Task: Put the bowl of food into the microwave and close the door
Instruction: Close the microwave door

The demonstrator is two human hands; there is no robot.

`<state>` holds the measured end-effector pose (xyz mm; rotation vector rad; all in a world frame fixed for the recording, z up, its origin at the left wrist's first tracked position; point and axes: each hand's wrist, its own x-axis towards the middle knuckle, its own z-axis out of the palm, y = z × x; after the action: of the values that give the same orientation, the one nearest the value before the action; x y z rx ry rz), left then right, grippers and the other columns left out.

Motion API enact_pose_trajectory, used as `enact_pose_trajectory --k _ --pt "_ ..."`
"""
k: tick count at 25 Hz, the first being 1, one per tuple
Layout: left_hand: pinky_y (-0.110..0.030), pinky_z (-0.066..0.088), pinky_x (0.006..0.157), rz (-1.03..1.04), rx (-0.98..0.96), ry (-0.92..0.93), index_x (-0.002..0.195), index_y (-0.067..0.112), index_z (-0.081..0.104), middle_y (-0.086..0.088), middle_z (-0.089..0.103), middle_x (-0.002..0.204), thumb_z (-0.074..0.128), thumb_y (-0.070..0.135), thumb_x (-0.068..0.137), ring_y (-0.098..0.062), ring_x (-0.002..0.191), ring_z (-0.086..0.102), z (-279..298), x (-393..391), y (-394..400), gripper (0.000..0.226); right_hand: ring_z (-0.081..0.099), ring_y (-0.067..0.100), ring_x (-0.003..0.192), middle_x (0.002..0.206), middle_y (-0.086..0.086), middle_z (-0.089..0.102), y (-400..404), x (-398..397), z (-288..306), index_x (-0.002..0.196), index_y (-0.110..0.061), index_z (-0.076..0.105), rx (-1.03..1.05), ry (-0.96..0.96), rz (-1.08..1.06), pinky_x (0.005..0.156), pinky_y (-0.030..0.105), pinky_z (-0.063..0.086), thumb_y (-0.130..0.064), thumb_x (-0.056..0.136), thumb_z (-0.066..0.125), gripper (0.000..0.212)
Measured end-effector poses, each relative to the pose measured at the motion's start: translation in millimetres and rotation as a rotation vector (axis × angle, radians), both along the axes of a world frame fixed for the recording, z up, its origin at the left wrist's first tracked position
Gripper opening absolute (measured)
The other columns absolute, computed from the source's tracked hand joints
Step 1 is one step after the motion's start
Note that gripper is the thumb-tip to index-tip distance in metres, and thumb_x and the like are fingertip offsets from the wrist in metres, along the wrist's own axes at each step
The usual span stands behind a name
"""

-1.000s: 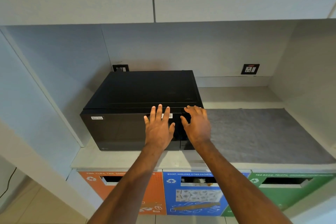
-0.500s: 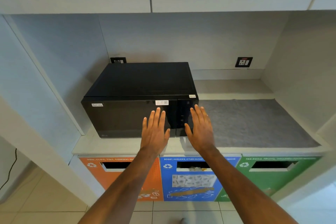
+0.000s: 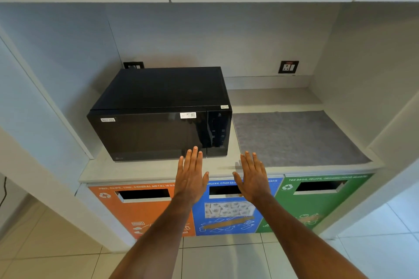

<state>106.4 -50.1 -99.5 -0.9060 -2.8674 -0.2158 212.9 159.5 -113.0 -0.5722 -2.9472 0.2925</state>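
A black microwave (image 3: 158, 118) stands on the left part of a pale counter (image 3: 140, 170), its door shut. No bowl shows anywhere; the dark door hides the inside. My left hand (image 3: 191, 176) is flat with fingers apart, its fingertips just below the door's lower right corner, away from the glass. My right hand (image 3: 252, 179) is open too, held over the counter's front edge to the right of the microwave. Both hands hold nothing.
A grey mat (image 3: 294, 138) covers the counter right of the microwave. Below the counter are an orange bin front (image 3: 140, 210), a blue bin front (image 3: 226, 217) and a green bin front (image 3: 317, 201), each with a slot. A wall socket (image 3: 288, 67) sits behind, cabinets overhead.
Both hands have drawn back from the microwave's front toward me and lowered to the counter's edge. The view has pulled away from the counter.
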Motion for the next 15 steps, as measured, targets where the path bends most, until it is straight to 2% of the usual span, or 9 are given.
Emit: enact_pose_trajectory --k 3,7,9,13,15 --pt "-0.052 0.02 0.123 -0.004 -0.016 -0.022 0.157 0.013 0.031 -0.012 0.023 0.168 0.053 0.053 0.094 -0.033 0.154 0.024 -6 5 8 0.078 -0.009 0.028 0.159 0.173 0.007 -0.003 7 9 -9 0.165 -0.017 0.005 -0.004 -0.056 0.006 0.125 0.042 -0.004 -0.068 0.092 0.003 0.089" --pt "-0.05 0.013 0.124 0.0 -0.02 -0.028 0.16 0.014 0.025 -0.011 0.017 0.169 0.049 0.054 0.096 -0.032 0.156 0.018 -11 13 17 0.079 -0.01 0.029 0.159 0.173 0.007 -0.006 11 17 -14 0.164 -0.017 0.001 -0.008 -0.085 0.013 0.125 0.042 -0.005 -0.068 0.088 -0.003 0.092" --pt "-0.05 0.015 0.124 0.004 -0.016 -0.023 0.16 0.014 0.026 -0.011 0.017 0.169 0.05 0.054 0.095 -0.032 0.156 0.019 -12 17 22 0.079 -0.01 0.028 0.159 0.173 0.007 -0.005 15 23 -17 0.164 -0.016 0.001 -0.012 -0.09 0.009 0.124 0.041 -0.006 -0.068 0.088 -0.004 0.092" --pt "-0.052 0.02 0.125 -0.004 -0.028 -0.028 0.16 0.014 0.025 -0.012 0.017 0.169 0.048 0.056 0.094 -0.033 0.155 0.019 -17 27 28 0.081 -0.009 0.028 0.158 0.172 0.007 -0.003 25 33 -18 0.164 -0.015 0.004 0.008 -0.079 0.031 0.124 0.041 -0.006 -0.066 0.092 0.002 0.088" --pt "-0.052 0.017 0.125 -0.011 -0.042 -0.024 0.16 0.015 0.024 -0.011 0.015 0.169 0.046 0.056 0.095 -0.033 0.156 0.016 -18 32 32 0.081 -0.005 0.028 0.157 0.172 0.008 0.002 30 36 -19 0.164 -0.015 0.01 0.034 -0.051 0.042 0.126 0.045 0.001 -0.063 0.096 0.01 0.084"
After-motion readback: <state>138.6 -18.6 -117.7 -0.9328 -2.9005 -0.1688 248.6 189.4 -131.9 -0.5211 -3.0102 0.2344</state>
